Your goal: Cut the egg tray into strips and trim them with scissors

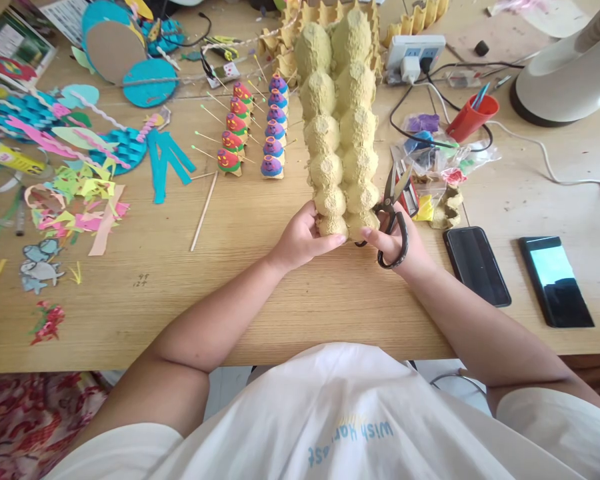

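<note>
A yellowish egg carton piece, two rows of rounded cups wide, is held up in front of me by its near end. My left hand grips its left corner, thumb on top. My right hand pinches the right corner and also carries black-handled scissors, looped over the fingers with the blades partly apart and pointing away. To the left stand a red and green painted caterpillar and a purple and blue one, both made from cup strips with pins stuck in them.
Paper scraps, blue paper discs and a wooden stick lie leftward. Further right are a red cup, a power strip with cords, a lamp base and two phones. More egg carton is behind.
</note>
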A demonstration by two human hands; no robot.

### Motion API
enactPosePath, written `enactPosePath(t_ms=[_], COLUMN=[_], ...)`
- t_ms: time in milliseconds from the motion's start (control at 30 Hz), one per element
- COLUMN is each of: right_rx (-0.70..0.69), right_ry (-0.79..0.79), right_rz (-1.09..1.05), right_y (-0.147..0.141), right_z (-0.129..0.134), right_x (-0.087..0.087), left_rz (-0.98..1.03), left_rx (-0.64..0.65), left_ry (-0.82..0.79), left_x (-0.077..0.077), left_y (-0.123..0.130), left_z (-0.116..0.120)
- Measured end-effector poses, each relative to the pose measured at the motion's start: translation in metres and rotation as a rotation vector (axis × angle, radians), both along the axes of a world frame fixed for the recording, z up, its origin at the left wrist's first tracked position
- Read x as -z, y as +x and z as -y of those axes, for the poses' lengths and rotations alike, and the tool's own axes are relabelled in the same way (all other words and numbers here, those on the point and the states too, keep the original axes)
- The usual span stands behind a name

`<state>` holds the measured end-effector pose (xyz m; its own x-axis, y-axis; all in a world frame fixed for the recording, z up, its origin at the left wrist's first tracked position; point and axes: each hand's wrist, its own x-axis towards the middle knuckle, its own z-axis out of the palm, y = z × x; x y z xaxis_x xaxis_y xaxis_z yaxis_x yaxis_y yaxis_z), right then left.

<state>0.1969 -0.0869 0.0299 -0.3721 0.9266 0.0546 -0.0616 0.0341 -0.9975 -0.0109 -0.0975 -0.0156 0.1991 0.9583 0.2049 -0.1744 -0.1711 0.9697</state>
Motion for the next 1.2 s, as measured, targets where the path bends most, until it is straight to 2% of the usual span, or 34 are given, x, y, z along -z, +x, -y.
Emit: enactPosePath(t_ms=[167, 333, 500, 733, 900, 1033, 1200], right_rx=[-0.018, 0.000, 0.097, 0.165, 0.202, 0.188, 0.128], right_ry=[-0.047, 0.021, 0.005, 0.026, 0.013, 0.007, 0.008], right_rz=[-0.002, -0.043, 0.000, 0.038, 0.086, 0.058, 0.092], right_y=[0.000, 0.000, 0.006, 0.007, 0.005, 0.001, 0.002], right_z=[0.000, -0.001, -0.005, -0.005, -0.001, -0.001, 0.001], right_x=[-0.001, 0.003, 0.012, 0.021, 0.021, 0.022, 0.018], left_rz=[0.032, 0.015, 0.003, -0.105, -0.020, 0.013, -0.015], left_rx=[0.029, -0.027, -0.024, -0.013, -0.042, -0.096, -0.134], left_ry=[-0.031, -0.003, 0.005, 0.031, -0.029, -0.105, -0.055], left_x=[0.000, 0.001, 0.001, -0.004, -0.006, -0.006, -0.008], left_y=[-0.001, -0.002, -0.002, -0.002, -0.004, -0.003, 0.000], left_z=[-0.003, -0.002, -0.001, 0.003, -0.001, -0.005, -0.007])
